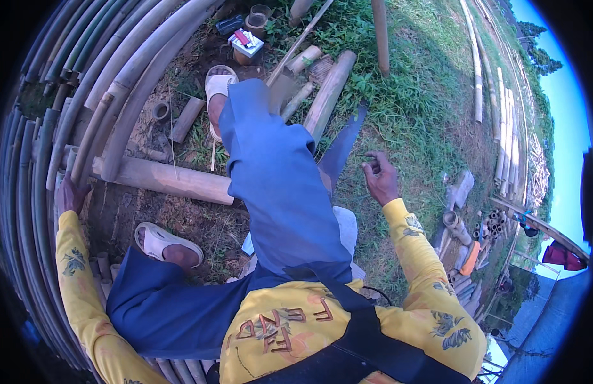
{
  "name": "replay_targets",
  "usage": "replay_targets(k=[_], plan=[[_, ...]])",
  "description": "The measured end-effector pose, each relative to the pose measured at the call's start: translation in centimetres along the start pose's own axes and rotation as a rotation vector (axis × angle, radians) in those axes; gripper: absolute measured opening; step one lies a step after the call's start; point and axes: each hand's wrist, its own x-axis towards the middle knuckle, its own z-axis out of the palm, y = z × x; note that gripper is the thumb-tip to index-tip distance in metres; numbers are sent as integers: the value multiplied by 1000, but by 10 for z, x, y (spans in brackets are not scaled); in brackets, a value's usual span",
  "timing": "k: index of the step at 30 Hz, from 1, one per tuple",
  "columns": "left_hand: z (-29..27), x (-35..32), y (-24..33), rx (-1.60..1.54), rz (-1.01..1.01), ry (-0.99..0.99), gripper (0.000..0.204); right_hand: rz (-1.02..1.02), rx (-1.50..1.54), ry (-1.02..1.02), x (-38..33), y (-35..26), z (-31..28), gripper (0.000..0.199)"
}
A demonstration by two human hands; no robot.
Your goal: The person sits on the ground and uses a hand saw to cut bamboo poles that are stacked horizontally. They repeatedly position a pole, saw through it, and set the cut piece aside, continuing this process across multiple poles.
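1. Nearest the camera, at the bottom of the frame, is the person's yellow long-sleeved shirt and blue trousers; they sit on the ground with legs stretched toward the top of the frame, white sandals on both feet.
2. At the left edge, the left hand (70, 195) rests on the stack of long bamboo poles (66, 96); its fingers are partly hidden, so whether it grips one cannot be told.
3. Right of centre, the right hand (381, 179) hovers over the grass, fingers loosely curled, holding nothing that shows.
4. Just beyond the knees, a thick cut bamboo log (171, 180) lies crosswise on the bare soil, its left end against the stack. To work it well, it seems wise to steady that log with one hand and keep both feet clear.
5. Further up, shorter bamboo pieces (328, 93) lie on the grass.
6. At top centre, a small box (245, 43) holds what looks like small coloured packets, and beside it stands a clear jar (258, 16), contents unclear.
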Motion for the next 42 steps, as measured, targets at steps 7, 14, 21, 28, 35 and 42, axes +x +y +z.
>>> replay_targets(k=[7,14,21,28,35,42], plan=[[-4,18,-2,216,-131,-41,92,257,165,-330,-143,39,90,29],[-18,7,28,82,-95,-91,75,196,-133,-464,-117,59,189,53],[-75,-33,86,-52,-101,-114,80,187,-142,-539,-149,151,197,41],[-54,-29,70,-50,-75,-27,81,238,177,-135,-164,159,157,36],[-39,0,86,27,-15,19,56,337,241,557,-122,-17,-48,40],[-51,-3,86,-18,56,45,41,-109,246,714,-104,-116,-113,29]])
